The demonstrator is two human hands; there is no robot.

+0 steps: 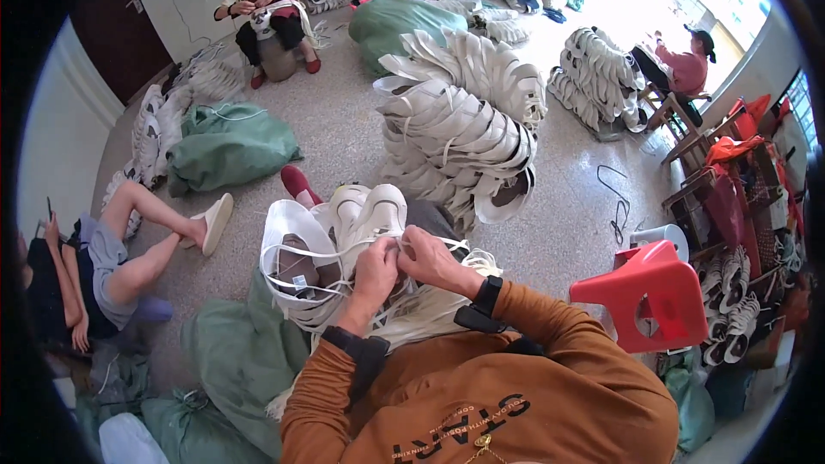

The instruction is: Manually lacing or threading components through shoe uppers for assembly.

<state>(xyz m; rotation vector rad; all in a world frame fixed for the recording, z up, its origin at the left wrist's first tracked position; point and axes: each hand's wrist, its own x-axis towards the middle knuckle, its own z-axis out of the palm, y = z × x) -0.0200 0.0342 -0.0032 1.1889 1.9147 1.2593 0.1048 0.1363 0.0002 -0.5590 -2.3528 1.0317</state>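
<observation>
Pinching thin white laces (404, 245), left hand (375, 272) and right hand (431, 259) meet, fingers pressed together. White leather shoe uppers (365, 210) sit just beyond; a red plastic stool (657, 292) stands to the right.

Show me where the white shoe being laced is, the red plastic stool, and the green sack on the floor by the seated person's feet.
white shoe (371, 206), head view, on its toe end.
red stool (657, 279), head view, on its seat top.
green sack (228, 146), head view, on its bulging middle.

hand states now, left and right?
Left hand: closed, pinching a white lace at the white shoe.
Right hand: closed on the same lace.
</observation>
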